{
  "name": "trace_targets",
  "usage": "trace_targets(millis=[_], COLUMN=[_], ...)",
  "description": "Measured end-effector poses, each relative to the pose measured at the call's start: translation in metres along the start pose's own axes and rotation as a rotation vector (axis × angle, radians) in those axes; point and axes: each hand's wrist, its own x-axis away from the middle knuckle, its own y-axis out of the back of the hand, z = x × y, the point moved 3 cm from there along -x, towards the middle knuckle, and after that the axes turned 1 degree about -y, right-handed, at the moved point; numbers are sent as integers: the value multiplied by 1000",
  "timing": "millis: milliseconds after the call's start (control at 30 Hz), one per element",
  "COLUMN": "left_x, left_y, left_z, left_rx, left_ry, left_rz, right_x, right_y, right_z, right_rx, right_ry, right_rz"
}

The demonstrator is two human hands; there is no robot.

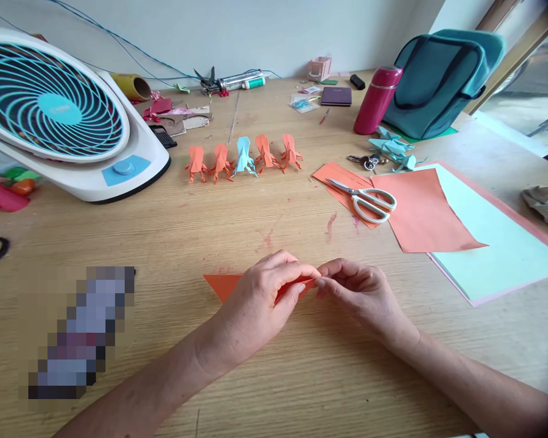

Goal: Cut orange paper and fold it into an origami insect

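A folded piece of orange paper (pixel 223 286) lies on the wooden table, its pointed left corner showing past my left hand (pixel 271 289). My left hand covers most of the paper, with thumb and fingers closed on its right part. At the paper's right tip, my right hand (pixel 363 295) pinches the corner between thumb and forefinger. The two hands meet there, fingertips almost touching. Beyond them stands a row of folded paper figures, several orange (pixel 265 152) and one light blue (pixel 243 156).
White-handled scissors (pixel 374 204) rest on orange sheets (pixel 432 210), which overlap pale green paper (pixel 488 243). A fan (pixel 59 109) stands at the left, above a blurred-out object (pixel 84 331). A red flask (pixel 378 100), teal bag (pixel 438 85) and keys (pixel 369 162) are at the back right.
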Motion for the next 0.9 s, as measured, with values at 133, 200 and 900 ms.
trace_targets(millis=[133,200,900], left_x=[-1,-1,-2], left_y=[0,0,15], left_z=[2,2,0], left_rx=[22,28,-161], left_ry=[22,24,84], left_rz=[13,15,55], right_x=[0,0,0], right_y=[0,0,3], right_z=[0,1,-5], right_rx=[18,29,18], right_ry=[-8,-1,21], right_rz=[-3,0,-37])
